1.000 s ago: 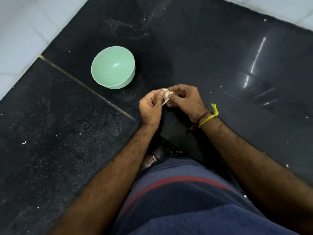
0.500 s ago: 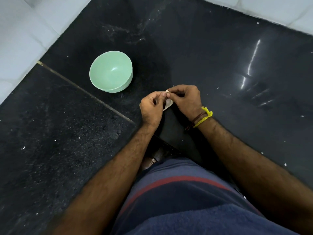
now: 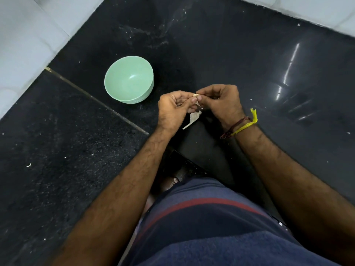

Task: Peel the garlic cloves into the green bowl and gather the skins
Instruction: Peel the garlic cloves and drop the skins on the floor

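Note:
A pale garlic clove (image 3: pixel 197 96) sits between my two hands above the black counter. My left hand (image 3: pixel 173 110) pinches it from the left with curled fingers. My right hand (image 3: pixel 221 100) pinches it from the right at the fingertips. A strip of white garlic skin (image 3: pixel 193 119) hangs just below the clove, beside my left hand. The green bowl (image 3: pixel 129 79) stands upright on the counter to the left of my hands, and nothing shows inside it.
The black granite counter (image 3: pixel 249 54) has a seam (image 3: pixel 96 98) running diagonally under the bowl. White tiled wall (image 3: pixel 28 39) borders it at left and at the back. Small white flecks dot the surface. My body in a dark blue shirt fills the lower frame.
A piece of skin has come away from the clove and now hangs lower beneath my hands. Both hands stay together at the same spot right of the bowl.

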### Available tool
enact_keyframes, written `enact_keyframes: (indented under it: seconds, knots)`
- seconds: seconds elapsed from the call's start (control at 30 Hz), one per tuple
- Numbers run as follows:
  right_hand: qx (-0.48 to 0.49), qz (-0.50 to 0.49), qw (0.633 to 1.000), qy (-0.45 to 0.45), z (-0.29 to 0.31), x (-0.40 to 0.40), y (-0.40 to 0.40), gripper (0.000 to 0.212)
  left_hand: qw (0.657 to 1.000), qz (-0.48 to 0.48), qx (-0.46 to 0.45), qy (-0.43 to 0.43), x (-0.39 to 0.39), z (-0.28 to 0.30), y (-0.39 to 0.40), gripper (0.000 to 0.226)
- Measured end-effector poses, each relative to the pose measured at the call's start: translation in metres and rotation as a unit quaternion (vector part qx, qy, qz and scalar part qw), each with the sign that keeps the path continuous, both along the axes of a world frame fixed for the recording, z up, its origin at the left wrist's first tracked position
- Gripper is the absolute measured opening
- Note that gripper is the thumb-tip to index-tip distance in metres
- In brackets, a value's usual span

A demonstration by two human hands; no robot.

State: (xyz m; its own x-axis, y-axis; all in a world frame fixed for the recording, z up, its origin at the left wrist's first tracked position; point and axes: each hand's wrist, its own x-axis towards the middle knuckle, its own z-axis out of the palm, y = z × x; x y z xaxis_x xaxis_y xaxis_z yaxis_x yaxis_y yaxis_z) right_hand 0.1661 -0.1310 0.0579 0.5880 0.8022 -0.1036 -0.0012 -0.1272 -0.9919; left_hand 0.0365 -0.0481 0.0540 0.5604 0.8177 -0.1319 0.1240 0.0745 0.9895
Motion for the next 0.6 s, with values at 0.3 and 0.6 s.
enact_keyframes:
  seconds: [0.3,0.6]
  knots:
    - [-0.029,0.035,0.992,0.117,0.005,0.019,0.006,0.006,0.989,0.032,-0.137,-0.045,0.008,-0.005,0.001,0.012]
    - [-0.046,0.027,0.996,0.072,0.001,0.024,0.008,0.007,0.996,-0.013,-0.091,-0.021,0.015,-0.006,0.009,0.014]
